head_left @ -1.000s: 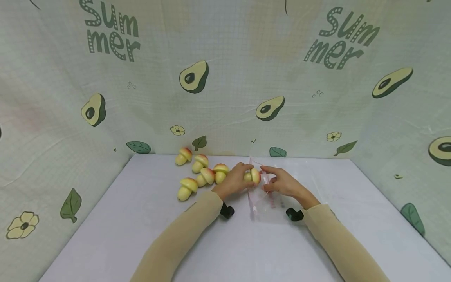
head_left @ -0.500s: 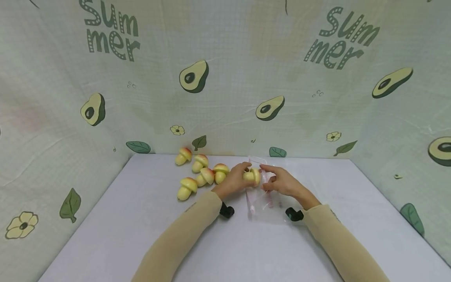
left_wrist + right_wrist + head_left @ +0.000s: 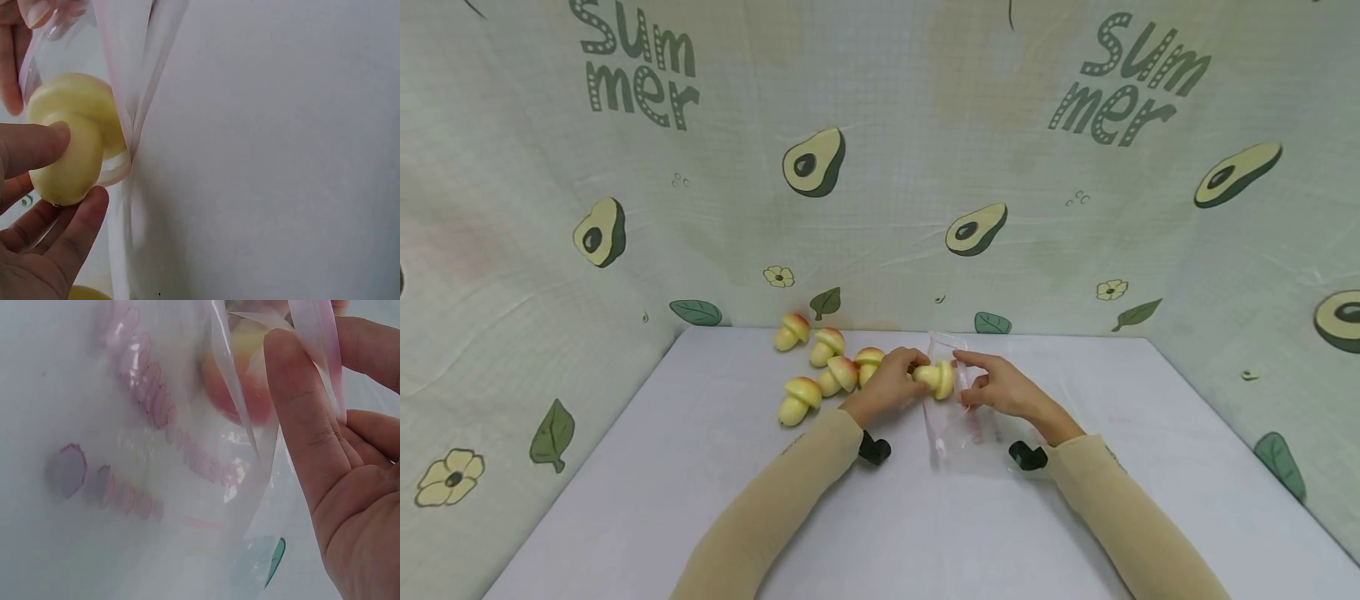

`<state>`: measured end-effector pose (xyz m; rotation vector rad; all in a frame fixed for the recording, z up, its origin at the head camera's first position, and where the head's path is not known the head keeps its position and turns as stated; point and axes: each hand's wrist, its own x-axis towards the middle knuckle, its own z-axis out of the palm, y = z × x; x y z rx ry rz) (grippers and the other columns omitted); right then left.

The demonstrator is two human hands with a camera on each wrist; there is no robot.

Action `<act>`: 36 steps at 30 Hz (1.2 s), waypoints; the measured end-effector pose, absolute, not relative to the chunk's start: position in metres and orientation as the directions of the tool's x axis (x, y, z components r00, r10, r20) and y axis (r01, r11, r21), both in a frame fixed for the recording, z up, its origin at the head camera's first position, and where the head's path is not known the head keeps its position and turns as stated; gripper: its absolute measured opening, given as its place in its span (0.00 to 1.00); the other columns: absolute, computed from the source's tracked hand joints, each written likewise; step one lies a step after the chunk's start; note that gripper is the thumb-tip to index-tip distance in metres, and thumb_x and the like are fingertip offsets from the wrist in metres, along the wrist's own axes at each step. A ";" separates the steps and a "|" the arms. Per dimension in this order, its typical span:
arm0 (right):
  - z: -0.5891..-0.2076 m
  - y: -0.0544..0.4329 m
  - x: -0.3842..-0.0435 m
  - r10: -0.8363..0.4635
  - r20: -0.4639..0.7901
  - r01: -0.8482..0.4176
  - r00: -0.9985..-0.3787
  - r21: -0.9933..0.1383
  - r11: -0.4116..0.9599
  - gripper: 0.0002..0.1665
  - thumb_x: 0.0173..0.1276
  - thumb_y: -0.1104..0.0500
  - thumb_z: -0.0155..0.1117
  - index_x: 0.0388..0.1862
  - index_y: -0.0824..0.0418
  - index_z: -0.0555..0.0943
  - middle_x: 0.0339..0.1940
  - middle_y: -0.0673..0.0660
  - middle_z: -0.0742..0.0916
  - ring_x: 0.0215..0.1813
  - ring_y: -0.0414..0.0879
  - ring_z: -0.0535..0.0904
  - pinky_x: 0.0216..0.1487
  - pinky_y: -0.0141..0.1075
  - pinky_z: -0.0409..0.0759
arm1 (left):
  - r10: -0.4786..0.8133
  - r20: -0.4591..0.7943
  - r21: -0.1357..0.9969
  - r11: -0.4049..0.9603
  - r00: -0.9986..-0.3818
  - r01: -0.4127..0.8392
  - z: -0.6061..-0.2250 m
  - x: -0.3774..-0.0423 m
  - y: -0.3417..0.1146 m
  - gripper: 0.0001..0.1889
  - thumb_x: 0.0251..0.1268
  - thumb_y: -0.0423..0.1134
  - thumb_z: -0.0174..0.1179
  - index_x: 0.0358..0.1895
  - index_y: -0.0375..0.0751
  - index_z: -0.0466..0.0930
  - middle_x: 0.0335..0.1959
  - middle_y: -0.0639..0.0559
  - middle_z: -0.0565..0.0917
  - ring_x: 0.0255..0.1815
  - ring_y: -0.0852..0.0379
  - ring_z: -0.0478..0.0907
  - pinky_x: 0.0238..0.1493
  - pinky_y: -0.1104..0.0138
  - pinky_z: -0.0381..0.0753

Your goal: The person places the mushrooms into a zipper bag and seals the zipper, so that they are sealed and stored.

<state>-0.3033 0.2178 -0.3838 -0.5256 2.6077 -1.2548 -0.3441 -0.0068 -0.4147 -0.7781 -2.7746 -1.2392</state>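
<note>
My left hand (image 3: 889, 383), fingers curled, pinches a yellow mushroom (image 3: 936, 379) by its stem, cap in the mouth of a clear bag (image 3: 953, 442); my right hand (image 3: 1006, 389) pinches that bag's pink edge; five more mushrooms (image 3: 838, 376) lie leftward; behind them hangs printed cloth (image 3: 880, 267).

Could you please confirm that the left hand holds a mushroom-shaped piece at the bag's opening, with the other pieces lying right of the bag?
Not quite: the other pieces lie left of the bag, as the head view shows. The left hand does hold a mushroom-shaped piece at the opening.
</note>
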 end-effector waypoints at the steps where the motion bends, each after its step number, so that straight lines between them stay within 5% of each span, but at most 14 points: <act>1: -0.384 0.218 -0.304 -0.403 -0.023 -0.233 -0.915 -0.784 0.575 0.46 0.58 0.63 0.69 0.74 0.61 0.60 0.26 0.57 0.85 0.30 0.53 0.82 0.28 0.36 0.71 | 0.433 0.204 0.695 0.568 -0.878 0.442 -0.415 -0.344 -0.006 0.19 0.53 0.36 0.67 0.51 0.42 0.79 0.43 0.52 0.77 0.45 0.57 0.74 0.49 0.67 0.74; 20: -0.379 0.219 -0.303 -0.382 -0.027 -0.208 -0.924 -0.802 0.559 0.45 0.59 0.64 0.69 0.74 0.57 0.61 0.28 0.58 0.85 0.33 0.61 0.81 0.31 0.37 0.73 | 0.443 0.205 0.725 0.530 -0.873 0.440 -0.415 -0.346 0.005 0.20 0.56 0.36 0.68 0.54 0.40 0.78 0.45 0.50 0.80 0.45 0.57 0.77 0.47 0.69 0.76; 36: -0.379 0.219 -0.304 -0.406 -0.011 -0.231 -0.914 -0.809 0.541 0.45 0.59 0.64 0.68 0.74 0.58 0.61 0.28 0.57 0.86 0.33 0.61 0.82 0.35 0.40 0.76 | 0.431 0.197 0.715 0.551 -0.881 0.430 -0.414 -0.345 0.007 0.15 0.54 0.38 0.70 0.45 0.43 0.79 0.40 0.52 0.78 0.37 0.59 0.75 0.40 0.71 0.75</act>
